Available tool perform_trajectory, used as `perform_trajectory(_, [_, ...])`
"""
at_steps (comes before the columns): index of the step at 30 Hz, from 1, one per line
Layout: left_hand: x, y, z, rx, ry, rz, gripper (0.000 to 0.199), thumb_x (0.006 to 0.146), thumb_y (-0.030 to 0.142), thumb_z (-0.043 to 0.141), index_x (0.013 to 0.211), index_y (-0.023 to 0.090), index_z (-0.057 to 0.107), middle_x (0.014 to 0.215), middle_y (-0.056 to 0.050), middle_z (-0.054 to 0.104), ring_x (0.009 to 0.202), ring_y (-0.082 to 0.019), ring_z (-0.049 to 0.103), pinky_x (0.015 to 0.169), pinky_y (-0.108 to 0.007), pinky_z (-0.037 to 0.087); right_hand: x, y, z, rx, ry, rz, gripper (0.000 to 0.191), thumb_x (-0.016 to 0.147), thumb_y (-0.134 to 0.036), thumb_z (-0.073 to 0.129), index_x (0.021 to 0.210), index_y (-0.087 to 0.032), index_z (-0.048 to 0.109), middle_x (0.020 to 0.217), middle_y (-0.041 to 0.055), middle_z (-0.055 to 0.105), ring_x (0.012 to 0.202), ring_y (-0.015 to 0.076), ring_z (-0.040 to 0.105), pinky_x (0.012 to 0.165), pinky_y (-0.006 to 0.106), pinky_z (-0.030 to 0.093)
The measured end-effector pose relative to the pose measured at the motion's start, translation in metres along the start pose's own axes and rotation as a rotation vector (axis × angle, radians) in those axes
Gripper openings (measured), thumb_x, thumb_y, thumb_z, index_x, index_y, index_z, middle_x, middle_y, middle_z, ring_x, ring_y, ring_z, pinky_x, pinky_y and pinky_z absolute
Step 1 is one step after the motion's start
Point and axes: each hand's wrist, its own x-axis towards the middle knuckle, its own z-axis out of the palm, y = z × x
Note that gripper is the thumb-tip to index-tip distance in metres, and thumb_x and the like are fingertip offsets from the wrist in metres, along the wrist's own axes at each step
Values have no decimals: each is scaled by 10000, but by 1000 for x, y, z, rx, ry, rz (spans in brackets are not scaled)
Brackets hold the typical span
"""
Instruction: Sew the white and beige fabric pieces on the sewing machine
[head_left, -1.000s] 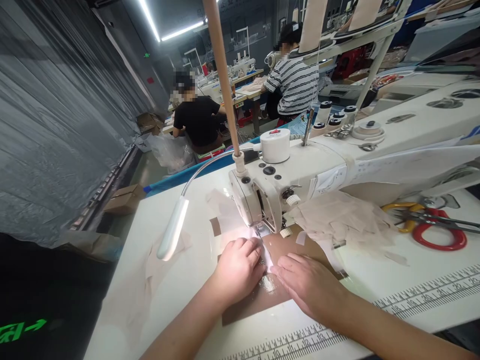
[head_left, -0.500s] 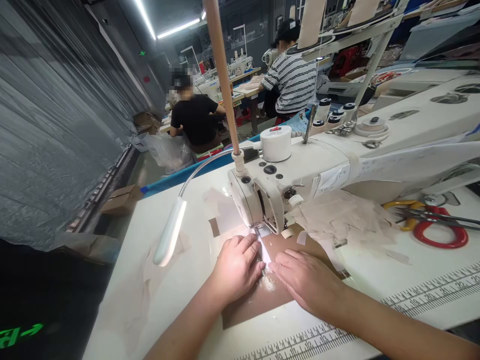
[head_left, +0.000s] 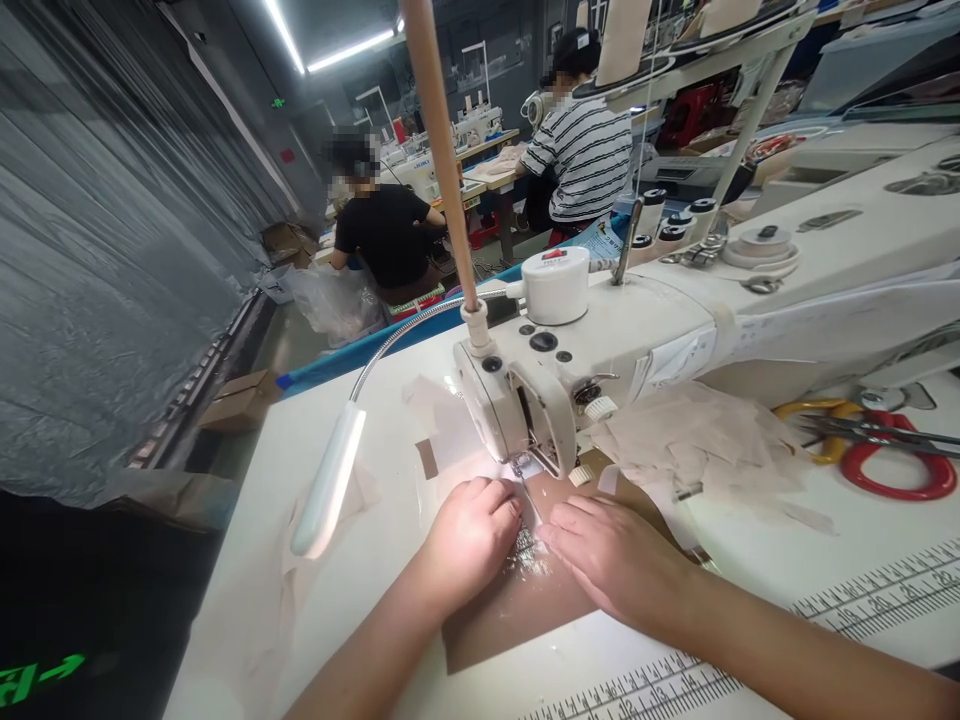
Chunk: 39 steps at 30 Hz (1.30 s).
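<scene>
A white sewing machine [head_left: 517, 400] stands over the table, its needle area lit just beyond my hands. My left hand [head_left: 476, 530] has its fingers curled inward at the left of a narrow pale strip [head_left: 531, 500]; what its fingertips hold is hidden. Opposite it, my right hand [head_left: 600, 550] rests on the brown sheet [head_left: 502, 625], its fingers pressed together at the strip's right edge. Whether the right fingers pinch the strip is too small to tell. Crumpled sheer beige fabric [head_left: 697, 440] lies right of the machine head.
A lit gooseneck lamp [head_left: 330, 480] bends over the table's left part. Red-handled scissors [head_left: 896, 470] and yellow-handled ones lie at the right. A printed ruler scale [head_left: 675, 685] runs along the front edge. Two people sit at machines further back.
My left hand's fingers have drawn in more tightly, with the thumb tucked nearer the fingers. My right hand stays at the strip. The camera view has shifted slightly.
</scene>
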Motion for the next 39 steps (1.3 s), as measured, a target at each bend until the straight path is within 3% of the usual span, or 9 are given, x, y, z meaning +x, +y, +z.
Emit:
perform_trajectory(4, [-1, -2, 4, -1, 43, 17, 180, 927, 126, 441, 889, 152, 614, 868, -77, 646, 703, -178, 531, 656, -298, 482, -1, 3, 3, 5, 28, -10, 195, 793, -38, 445, 762, -179, 575, 715, 31, 530, 663, 178, 412, 634, 318, 302])
perform_trajectory(12, [-4, -9, 6, 89, 12, 143, 184, 924, 83, 424, 854, 147, 582, 1055, -92, 652, 748, -187, 539, 678, -314, 497, -1, 2, 5, 36, 59, -2, 201, 819, -50, 424, 732, -176, 553, 700, 25, 513, 658, 176, 395, 639, 320, 281])
perform_trajectory(22, [2, -9, 3, 12, 54, 60, 148, 911, 141, 469, 950, 146, 612, 888, -74, 661, 716, -194, 540, 641, -323, 496, -1, 1, 6, 35, 68, 14, 223, 844, -47, 420, 753, -171, 581, 707, 27, 526, 672, 175, 409, 659, 320, 282])
perform_trajectory(28, [1, -12, 2, 22, 46, 116, 164, 908, 114, 485, 1013, 133, 609, 1076, -83, 677, 835, -209, 581, 729, -347, 521, -1, 0, 5, 43, 60, 22, 226, 841, -47, 411, 754, -173, 578, 709, 29, 519, 671, 175, 400, 657, 322, 274])
perform_trajectory(39, [-2, -7, -1, -13, -27, 5, 209, 923, 166, 464, 1074, 129, 604, 1115, -94, 674, 820, -211, 555, 732, -363, 518, -2, -2, 6, 18, 80, 33, 228, 825, -33, 412, 754, -171, 579, 697, 24, 507, 660, 176, 382, 650, 324, 273])
